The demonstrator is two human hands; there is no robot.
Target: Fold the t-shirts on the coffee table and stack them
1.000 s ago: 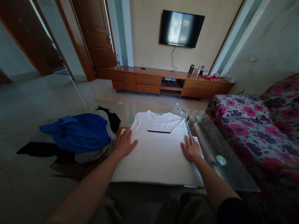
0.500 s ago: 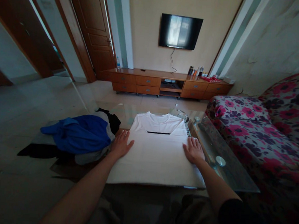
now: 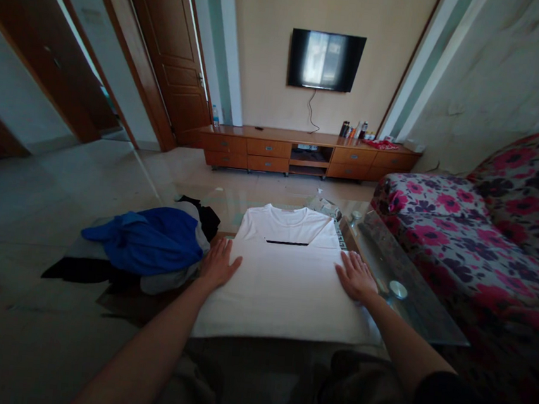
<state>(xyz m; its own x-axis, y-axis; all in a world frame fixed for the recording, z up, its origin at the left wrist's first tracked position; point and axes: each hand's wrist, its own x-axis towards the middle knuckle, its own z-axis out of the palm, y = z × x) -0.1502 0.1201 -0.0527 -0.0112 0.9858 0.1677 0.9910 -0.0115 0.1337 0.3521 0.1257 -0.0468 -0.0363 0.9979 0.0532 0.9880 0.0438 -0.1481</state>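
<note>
A white T-shirt [image 3: 285,286] lies partly folded on the glass table, its round neckline at the far end and its lower part turned up over the chest. Just beyond the turned-up edge a black stripe shows across the front. My left hand [image 3: 219,264] rests flat on the shirt's left side, fingers pointing away and thumb out. On the right side my right hand [image 3: 356,276] lies flat too, its fingers spread. Neither hand grips the cloth. To the left of my left hand is a heap of clothes with a blue garment [image 3: 151,241] on top.
The glass table [image 3: 425,318] has round metal fittings [image 3: 398,290] on the right. A floral sofa [image 3: 475,247] stands beside it. Across the floor is a long wooden cabinet [image 3: 267,153] with bottles on it, below a wall-mounted television [image 3: 325,61].
My right hand has slid slightly to the right along the shirt. My left hand stays nearly where it was, and the shirt's near edge reaches a little further right and closer to me.
</note>
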